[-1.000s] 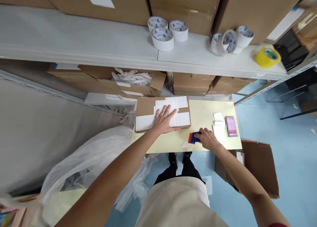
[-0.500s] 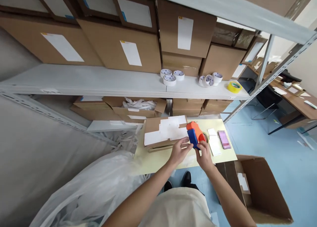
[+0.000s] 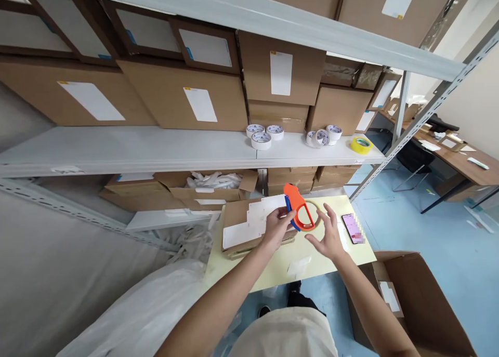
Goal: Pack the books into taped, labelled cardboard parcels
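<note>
My left hand (image 3: pixel 276 226) grips the blue handle of an orange tape dispenser (image 3: pixel 299 212) and holds it above the small yellow table (image 3: pixel 280 263). The dispenser carries a roll of clear tape. My right hand (image 3: pixel 329 235) hovers just right of the roll, fingers spread, its fingertips close to the tape. Under my left hand lies a flat cardboard box (image 3: pixel 234 223) with several white flat cards (image 3: pixel 249 224) on top.
A phone (image 3: pixel 353 228) and white slips lie at the table's right end. White tape rolls (image 3: pixel 261 136) and a yellow roll (image 3: pixel 361 144) sit on the grey shelf among cardboard cartons. An open carton (image 3: pixel 424 300) stands on the floor at right; a plastic bag (image 3: pixel 148 315) at left.
The dispenser passed from my right hand to my left and turned so the roll faces me. My right hand let go and opened. The view tilted upward.
</note>
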{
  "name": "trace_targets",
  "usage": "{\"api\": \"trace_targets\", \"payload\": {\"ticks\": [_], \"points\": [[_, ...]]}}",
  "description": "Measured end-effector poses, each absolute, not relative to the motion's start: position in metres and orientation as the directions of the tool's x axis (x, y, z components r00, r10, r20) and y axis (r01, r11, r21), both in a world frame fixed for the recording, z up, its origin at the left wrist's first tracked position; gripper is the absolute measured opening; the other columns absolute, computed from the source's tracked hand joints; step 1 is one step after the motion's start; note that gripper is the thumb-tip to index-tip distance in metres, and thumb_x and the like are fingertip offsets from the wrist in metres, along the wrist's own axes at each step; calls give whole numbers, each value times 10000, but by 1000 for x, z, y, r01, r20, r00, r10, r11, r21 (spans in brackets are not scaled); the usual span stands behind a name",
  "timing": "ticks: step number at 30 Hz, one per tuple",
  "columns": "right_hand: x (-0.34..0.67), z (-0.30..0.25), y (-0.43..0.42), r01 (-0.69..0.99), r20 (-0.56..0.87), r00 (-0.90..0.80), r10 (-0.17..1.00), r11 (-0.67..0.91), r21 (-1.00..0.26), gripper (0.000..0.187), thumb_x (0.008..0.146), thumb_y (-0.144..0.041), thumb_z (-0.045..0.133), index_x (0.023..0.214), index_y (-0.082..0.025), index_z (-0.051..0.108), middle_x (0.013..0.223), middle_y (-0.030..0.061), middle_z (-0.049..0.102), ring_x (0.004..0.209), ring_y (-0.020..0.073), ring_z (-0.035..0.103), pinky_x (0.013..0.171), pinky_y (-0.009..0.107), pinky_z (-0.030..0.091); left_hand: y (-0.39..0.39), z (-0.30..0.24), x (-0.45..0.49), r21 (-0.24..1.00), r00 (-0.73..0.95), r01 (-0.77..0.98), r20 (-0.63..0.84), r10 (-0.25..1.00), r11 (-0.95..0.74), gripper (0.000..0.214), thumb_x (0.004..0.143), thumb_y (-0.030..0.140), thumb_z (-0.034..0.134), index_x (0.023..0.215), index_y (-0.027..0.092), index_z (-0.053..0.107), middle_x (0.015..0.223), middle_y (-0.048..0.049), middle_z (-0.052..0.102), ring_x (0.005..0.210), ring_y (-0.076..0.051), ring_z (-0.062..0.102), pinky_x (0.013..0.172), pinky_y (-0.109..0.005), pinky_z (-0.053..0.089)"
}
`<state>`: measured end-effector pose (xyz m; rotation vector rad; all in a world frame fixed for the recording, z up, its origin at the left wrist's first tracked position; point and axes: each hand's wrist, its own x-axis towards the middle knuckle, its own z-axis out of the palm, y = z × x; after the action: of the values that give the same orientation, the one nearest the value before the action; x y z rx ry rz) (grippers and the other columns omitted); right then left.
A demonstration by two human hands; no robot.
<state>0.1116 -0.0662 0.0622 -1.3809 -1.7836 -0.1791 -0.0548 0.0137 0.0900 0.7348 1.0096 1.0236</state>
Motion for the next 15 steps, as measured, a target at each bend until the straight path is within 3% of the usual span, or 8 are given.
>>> {"api": "trace_targets", "payload": {"ticks": [3,7,15], "points": [[130,75,-23,785,634,-28,773,409,-464,645,883,-429,617,1444,-232,366,1419,186,461,1353,331,448,1045,555,461,57,106,-43,906,121,-334,-232,965,259,490,498,425,884,808,151,623,817,-40,690,698,-157,669,633,-297,561],[149,86,53,730,625,7,780,423,-536,543,907,-305,575,1421,-241,411,1399,170,497,1354,297,457,1037,510,480,123,123,-21,958,51,-261,-109,993,119,446,537,461,855,763,155,623,708,-27,675,653,-150,640,622,-276,524],[160,97,182,731,538,93,838,309,-608,511,889,-271,596,1382,-194,483,1344,171,540,1266,287,531,1010,433,493,231,126,20,987,-40,-98,125,991,-129,364,673,433,753,906,158,700,900,-71,752,838,-202,675,788,-306,511]]}}
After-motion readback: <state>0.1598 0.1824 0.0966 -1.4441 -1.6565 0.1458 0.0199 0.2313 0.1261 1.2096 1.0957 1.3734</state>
